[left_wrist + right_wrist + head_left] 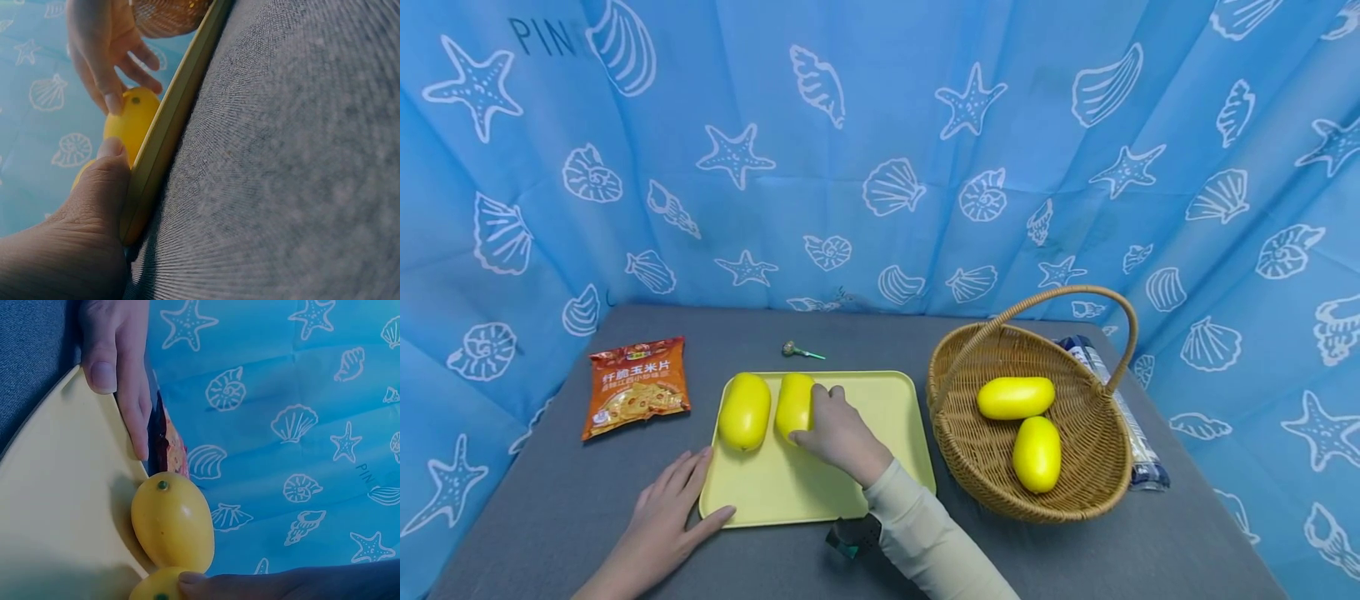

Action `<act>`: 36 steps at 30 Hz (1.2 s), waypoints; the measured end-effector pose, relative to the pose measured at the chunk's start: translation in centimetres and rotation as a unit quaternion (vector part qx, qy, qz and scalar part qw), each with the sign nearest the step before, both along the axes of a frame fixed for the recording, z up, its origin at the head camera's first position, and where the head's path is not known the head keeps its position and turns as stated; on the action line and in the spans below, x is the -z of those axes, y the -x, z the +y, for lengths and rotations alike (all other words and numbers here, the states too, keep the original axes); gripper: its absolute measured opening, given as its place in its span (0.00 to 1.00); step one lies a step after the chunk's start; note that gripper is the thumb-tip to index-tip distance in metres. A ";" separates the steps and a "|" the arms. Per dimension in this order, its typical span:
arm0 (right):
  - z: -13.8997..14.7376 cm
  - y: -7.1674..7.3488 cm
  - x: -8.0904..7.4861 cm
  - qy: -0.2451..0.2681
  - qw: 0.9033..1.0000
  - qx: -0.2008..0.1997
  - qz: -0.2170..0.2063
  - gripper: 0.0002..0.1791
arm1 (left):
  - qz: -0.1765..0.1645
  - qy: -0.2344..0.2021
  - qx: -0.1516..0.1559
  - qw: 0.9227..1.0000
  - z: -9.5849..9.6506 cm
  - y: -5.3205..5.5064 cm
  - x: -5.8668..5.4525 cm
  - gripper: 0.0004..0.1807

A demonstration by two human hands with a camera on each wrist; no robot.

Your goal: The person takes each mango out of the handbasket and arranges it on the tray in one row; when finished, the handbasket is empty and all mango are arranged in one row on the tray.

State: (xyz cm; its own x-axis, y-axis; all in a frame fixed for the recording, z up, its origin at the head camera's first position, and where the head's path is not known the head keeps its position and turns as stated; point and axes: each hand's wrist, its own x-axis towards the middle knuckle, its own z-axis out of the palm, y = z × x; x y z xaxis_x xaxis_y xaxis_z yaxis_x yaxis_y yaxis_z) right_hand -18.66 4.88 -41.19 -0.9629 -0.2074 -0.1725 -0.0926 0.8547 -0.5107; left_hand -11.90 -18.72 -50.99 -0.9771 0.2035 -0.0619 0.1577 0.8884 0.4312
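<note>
At lower left, the left hand [661,514], fingers extended, touches the tray [782,500]; at centre, the right hand [841,429] grips the right-hand yellow fruit [792,405] on it, probably light, rigid and slippery, best held round the middle.

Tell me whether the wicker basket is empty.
Not empty, nor full: two yellow fruits lie inside the wicker basket, bare weave showing around them.

Four yellow fruits [744,412] lay: two on one tray [887,417], two in one basket [957,429] at tray's 3 o'clock. One snack bag [637,388] lay between 9 and 10, one green-stemmed object [805,353] at 12. One packet [1145,462] lay at basket's 3 o'clock.
</note>
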 end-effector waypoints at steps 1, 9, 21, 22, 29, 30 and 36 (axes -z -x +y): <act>0.0 0.0 0.0 -0.002 1.000 0.000 0.001 0.43 | 0.001 0.000 0.000 1.000 0.0 0.0 0.0 0.57; 0.1 -0.1 0.3 -0.016 1.000 -0.006 0.017 0.43 | -0.004 -0.003 0.002 1.000 -0.1 0.0 0.1 0.57; 2.5 -4.0 -4.8 -0.035 0.995 -0.031 0.085 0.43 | -0.008 0.001 0.003 1.000 0.0 0.1 0.2 0.58; 2.9 -4.5 -5.4 -0.037 0.995 -0.035 0.090 0.42 | -0.007 0.001 0.003 1.000 0.0 0.1 0.2 0.57; 7.0 -7.6 -8.7 -0.051 0.993 -0.046 0.101 0.40 | -0.008 0.007 0.003 1.000 0.1 0.1 0.2 0.58; 7.7 -8.0 -9.1 -0.054 0.992 -0.043 0.103 0.39 | -0.009 0.008 0.003 1.000 0.1 0.1 0.2 0.58; 11.4 -9.5 -10.3 -0.083 0.988 -0.007 0.127 0.37 | -0.017 0.004 0.004 1.000 0.0 0.0 0.1 0.59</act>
